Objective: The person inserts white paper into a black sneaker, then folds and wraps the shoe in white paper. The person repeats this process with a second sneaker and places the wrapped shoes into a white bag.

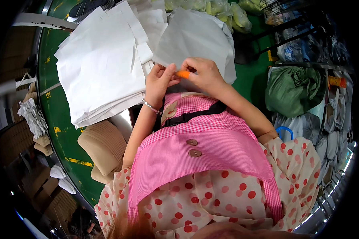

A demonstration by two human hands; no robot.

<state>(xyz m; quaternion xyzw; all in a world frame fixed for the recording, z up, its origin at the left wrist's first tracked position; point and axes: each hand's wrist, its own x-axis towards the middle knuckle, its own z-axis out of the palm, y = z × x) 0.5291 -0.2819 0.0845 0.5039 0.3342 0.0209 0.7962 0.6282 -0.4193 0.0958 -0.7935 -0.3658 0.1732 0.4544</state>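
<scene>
My left hand (159,81) and my right hand (204,75) meet in front of my waist, fingers pinched in. Between them, at my right thumb, shows a small orange piece (182,74) that looks like a finger cot; whether it is worn or held I cannot tell. My left fingertips come close to its end, and what they pinch is hidden. Just beyond the hands lies a large pale grey sheet (195,40) with a rounded far edge. To its left is a thick, uneven stack of white sheets (99,67), its near corner close to my left wrist.
A beige ribbed cushion-like piece (103,145) stands left of my left forearm. Clear bags of yellow-green pieces (240,19) lie at the back. A dark green bag (295,91) and an orange container (337,82) are on the right. Green floor (54,107) with yellow marks runs along the left.
</scene>
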